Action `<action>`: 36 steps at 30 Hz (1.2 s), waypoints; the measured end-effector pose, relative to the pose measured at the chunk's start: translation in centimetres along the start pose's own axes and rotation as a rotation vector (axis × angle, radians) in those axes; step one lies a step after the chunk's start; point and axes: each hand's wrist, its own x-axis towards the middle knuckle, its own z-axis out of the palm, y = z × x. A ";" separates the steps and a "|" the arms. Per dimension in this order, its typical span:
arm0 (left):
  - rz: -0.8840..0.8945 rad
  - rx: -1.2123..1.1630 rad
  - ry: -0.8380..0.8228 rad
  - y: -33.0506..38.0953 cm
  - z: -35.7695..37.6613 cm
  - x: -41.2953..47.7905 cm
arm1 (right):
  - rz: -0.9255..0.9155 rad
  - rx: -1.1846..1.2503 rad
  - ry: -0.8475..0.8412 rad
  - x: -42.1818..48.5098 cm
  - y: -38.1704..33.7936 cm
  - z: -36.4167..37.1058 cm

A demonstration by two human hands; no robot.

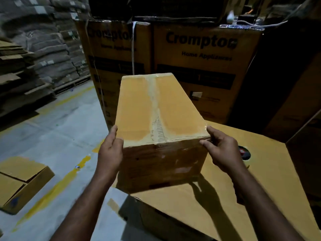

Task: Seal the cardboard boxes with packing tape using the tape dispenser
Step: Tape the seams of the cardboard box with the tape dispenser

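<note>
Gripping taped-shut box [137, 105], left hand [111, 152] and right hand [224, 152] at near corners.

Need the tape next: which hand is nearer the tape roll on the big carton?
Right. The right hand grips the taped box at its near right corner, just beside the tape roll; the left hand holds its left edge, across the box.
</note>
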 end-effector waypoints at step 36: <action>0.011 0.400 -0.383 1.1 6.7 43.2 | 0.267 -0.369 0.630 -7.1 -13.8 16.0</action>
